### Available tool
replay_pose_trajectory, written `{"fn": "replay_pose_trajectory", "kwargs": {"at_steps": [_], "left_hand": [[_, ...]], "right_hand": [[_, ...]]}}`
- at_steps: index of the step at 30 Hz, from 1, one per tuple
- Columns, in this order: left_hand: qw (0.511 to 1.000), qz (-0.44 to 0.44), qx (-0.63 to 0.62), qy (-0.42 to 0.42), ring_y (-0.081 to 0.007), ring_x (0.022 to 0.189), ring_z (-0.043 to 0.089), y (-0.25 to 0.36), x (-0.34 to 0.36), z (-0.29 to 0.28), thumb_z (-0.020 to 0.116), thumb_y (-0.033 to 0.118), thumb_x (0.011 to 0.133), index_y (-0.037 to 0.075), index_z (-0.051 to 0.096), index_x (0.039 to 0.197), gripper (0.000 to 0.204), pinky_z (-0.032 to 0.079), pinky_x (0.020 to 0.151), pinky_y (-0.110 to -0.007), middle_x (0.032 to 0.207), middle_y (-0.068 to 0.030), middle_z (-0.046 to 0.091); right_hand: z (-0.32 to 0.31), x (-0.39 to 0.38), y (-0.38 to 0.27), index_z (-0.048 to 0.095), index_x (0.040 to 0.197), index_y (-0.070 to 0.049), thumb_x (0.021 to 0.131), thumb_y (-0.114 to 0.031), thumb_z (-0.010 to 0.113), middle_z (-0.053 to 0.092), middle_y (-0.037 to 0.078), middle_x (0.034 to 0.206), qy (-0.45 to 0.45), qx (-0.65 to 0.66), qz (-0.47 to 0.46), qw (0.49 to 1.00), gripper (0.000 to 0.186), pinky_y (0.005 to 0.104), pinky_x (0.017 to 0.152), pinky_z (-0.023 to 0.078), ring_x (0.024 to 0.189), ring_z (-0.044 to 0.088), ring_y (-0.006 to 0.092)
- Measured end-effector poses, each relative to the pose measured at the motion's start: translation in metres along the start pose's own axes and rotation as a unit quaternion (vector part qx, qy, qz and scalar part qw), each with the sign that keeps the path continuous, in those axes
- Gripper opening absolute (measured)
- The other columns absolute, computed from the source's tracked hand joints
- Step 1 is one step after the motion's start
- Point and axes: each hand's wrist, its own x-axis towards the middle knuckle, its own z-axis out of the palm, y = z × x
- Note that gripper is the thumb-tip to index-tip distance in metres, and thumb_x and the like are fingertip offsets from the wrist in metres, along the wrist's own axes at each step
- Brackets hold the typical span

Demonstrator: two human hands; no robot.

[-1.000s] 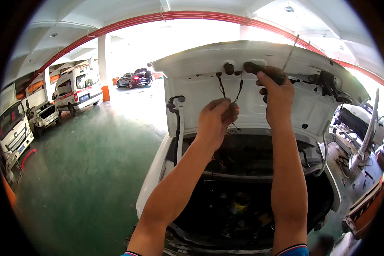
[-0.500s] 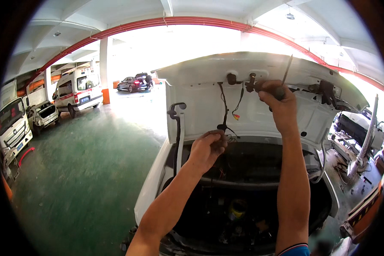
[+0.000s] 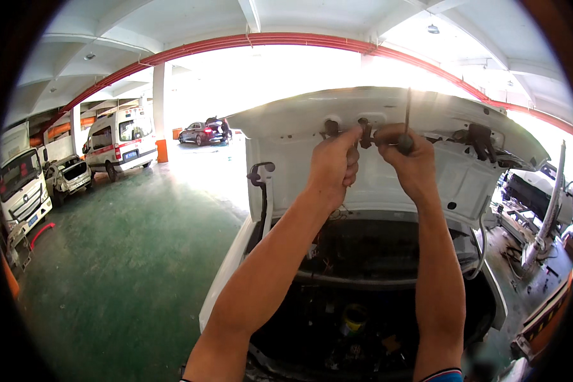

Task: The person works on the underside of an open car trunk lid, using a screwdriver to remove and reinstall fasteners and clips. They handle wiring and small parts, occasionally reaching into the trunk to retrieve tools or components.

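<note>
The white trunk lid (image 3: 286,149) of a car is raised in front of me. My left hand (image 3: 335,164) is up at its inner face, fingers curled closed beside a dark fitting (image 3: 365,134); what they grip is hidden. Just right of that fitting, my right hand (image 3: 409,156) is closed around a screwdriver (image 3: 408,111), its thin shaft pointing up and the round dark handle end showing below. The right fingertips reach toward the same fitting. A second dark round part (image 3: 331,127) sits on the lid by my left knuckles.
Below the lid lies the dark open trunk (image 3: 299,318), with a yellow-rimmed round object (image 3: 354,316) inside. A black mechanism (image 3: 481,141) hangs at the lid's right. Green floor (image 3: 127,267) stretches left toward a white van (image 3: 120,140), a truck (image 3: 24,181) and a dark car (image 3: 204,132).
My left hand has risen from the hanging wires to the dark fitting on the lid, now covering the wires. The right hand shifted slightly left and down with the screwdriver.
</note>
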Motion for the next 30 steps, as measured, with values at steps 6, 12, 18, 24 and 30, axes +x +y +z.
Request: {"fn": "replay_pose_trajectory", "kwargs": {"at_steps": [6,12,18,24,30], "left_hand": [[0.999,0.014,0.008,-0.029,-0.0081,0.049,0.032,-0.006,-0.006,0.002,0.059,0.026,0.092,0.010,0.056,0.093,0.017,0.025,0.042,-0.024,0.062,0.0029,0.038],[0.993,0.090,0.082,-0.006,-0.0058,0.051,0.036,-0.018,-0.014,0.012,0.062,0.023,0.092,0.004,0.062,0.114,0.029,0.027,0.044,-0.023,0.062,0.0033,0.042],[0.927,0.232,0.290,0.062,-0.0047,0.057,0.041,-0.038,0.002,0.015,0.067,0.019,0.090,-0.001,0.065,0.113,0.030,0.031,0.050,-0.025,0.064,0.0032,0.049],[0.886,0.260,0.368,0.109,-0.0054,0.058,0.041,-0.035,0.000,0.013,0.067,0.017,0.090,0.000,0.065,0.114,0.030,0.033,0.051,-0.026,0.063,0.0017,0.049],[0.893,0.248,0.371,0.061,-0.0063,0.057,0.041,-0.032,0.000,-0.006,0.066,0.015,0.089,0.001,0.064,0.116,0.030,0.035,0.054,-0.026,0.062,0.0007,0.048]], "right_hand": [[-0.007,-0.004,-0.008,0.066,0.097,0.001,0.080,0.005,0.061,0.067,0.006,0.093,-0.027,-0.011,-0.035,0.999,0.018,0.0264,0.076,0.049,0.086,0.061,0.0121],[-0.002,-0.023,0.007,0.066,0.098,0.002,0.079,0.007,0.060,0.067,0.006,0.096,0.033,0.083,-0.022,0.996,0.020,0.0273,0.077,0.050,0.087,0.061,0.0126],[-0.003,-0.023,0.026,0.067,0.101,0.001,0.085,-0.004,0.063,0.068,0.006,0.094,0.015,0.116,0.082,0.990,0.018,0.0251,0.064,0.048,0.078,0.061,0.0119],[0.013,-0.008,0.009,0.069,0.108,0.001,0.085,-0.021,0.071,0.066,0.003,0.081,0.070,0.122,0.131,0.981,0.032,0.0238,0.056,0.043,0.069,0.056,0.0088],[0.024,-0.002,0.004,0.069,0.105,0.001,0.084,-0.021,0.072,0.065,0.002,0.076,0.044,0.114,0.206,0.971,0.031,0.0232,0.054,0.040,0.066,0.053,0.0085]]}}
